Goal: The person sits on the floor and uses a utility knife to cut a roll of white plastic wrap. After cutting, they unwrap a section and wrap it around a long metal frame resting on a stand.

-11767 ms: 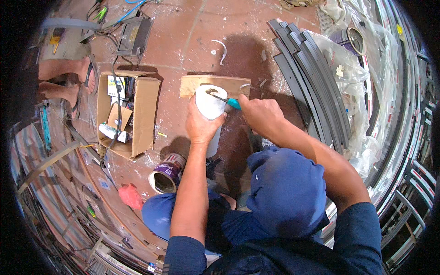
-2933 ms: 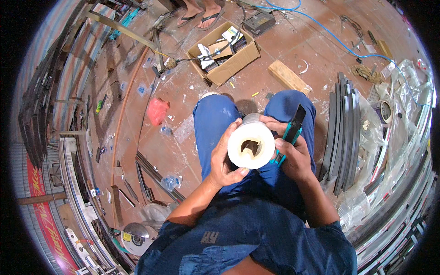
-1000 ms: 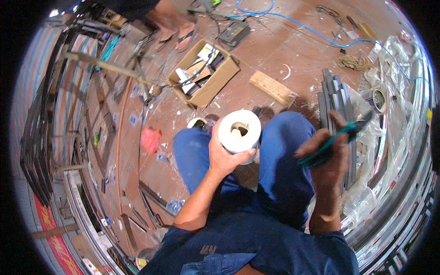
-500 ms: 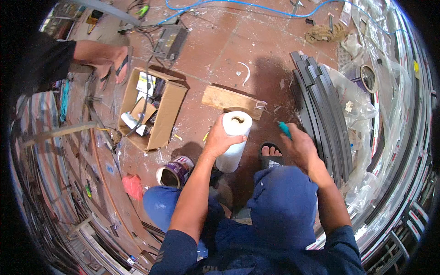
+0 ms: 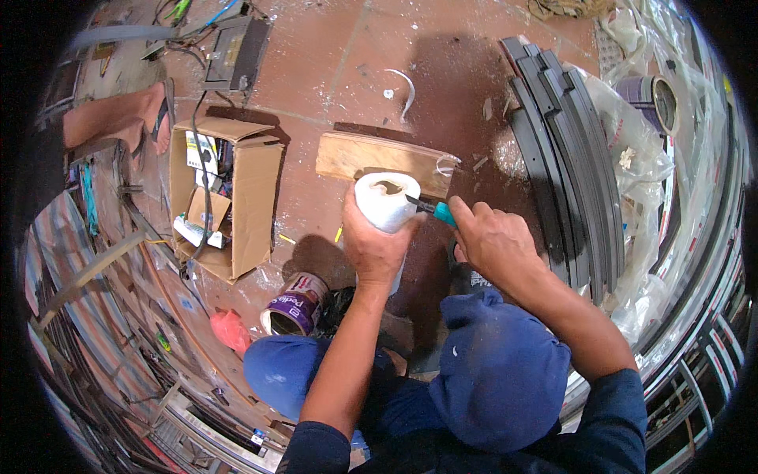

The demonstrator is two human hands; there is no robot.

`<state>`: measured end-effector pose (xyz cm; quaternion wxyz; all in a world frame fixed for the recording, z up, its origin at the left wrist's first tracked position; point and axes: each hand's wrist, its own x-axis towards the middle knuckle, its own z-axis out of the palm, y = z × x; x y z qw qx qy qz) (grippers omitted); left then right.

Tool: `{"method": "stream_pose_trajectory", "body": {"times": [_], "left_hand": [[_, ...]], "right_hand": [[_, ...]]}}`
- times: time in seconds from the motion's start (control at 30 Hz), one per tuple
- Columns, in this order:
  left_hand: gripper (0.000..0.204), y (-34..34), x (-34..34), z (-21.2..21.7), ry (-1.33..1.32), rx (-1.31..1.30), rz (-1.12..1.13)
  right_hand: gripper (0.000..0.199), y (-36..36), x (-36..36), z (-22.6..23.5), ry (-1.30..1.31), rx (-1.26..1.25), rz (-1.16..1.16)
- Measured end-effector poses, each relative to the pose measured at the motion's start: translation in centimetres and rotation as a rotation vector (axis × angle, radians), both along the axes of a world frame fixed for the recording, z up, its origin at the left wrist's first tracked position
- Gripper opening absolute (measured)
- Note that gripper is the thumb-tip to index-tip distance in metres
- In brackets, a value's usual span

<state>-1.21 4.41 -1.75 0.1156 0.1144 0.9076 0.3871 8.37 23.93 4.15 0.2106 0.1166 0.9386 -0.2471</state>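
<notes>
My left hand (image 5: 373, 251) grips a white plastic pipe (image 5: 385, 199), held upright with its open end facing up. My right hand (image 5: 491, 241) holds a teal-handled knife (image 5: 433, 208) whose blade touches the pipe's rim on the right side. Just behind the pipe a wooden board (image 5: 380, 159) lies flat on the red tiled floor. My blue-trousered knees (image 5: 497, 370) fill the lower middle of the view.
An open cardboard box (image 5: 227, 201) of parts sits left. A small purple tin (image 5: 297, 303) stands near my left knee, with a red rag (image 5: 230, 329) beside it. Dark curved strips (image 5: 562, 150) and clear plastic sheeting (image 5: 649, 158) lie right. Another person's foot (image 5: 110, 117) is at far left.
I have leaned further over the floor. My right hand moved left, bringing the knife blade onto the pipe's rim. The pipe stays upright in my left hand near the board.
</notes>
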Motion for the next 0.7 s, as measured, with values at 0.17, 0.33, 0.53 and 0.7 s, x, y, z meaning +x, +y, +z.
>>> {"method": "stream_pose_trajectory", "body": {"times": [0.17, 0.33, 0.53, 0.7], "left_hand": [[0.118, 0.2, 0.2, -1.2, 0.03, -0.115, -0.012], [0.117, -0.3, -0.2, -1.1, 0.036, -0.14, -0.036], [0.115, -0.5, -0.6, -1.0, 0.021, -0.071, -0.071], [0.117, -1.0, -1.0, -1.0, -0.02, -0.091, -0.078]], "right_hand": [[0.021, 0.4, -0.1, -0.4, 0.01, 0.018, 0.036], [0.019, 0.3, -1.3, 0.0, -0.011, 0.047, 0.043], [0.018, 1.0, -1.1, -2.4, -0.145, 0.028, 0.032], [0.017, 0.7, -1.0, -0.7, -0.09, -0.007, -0.07]]}}
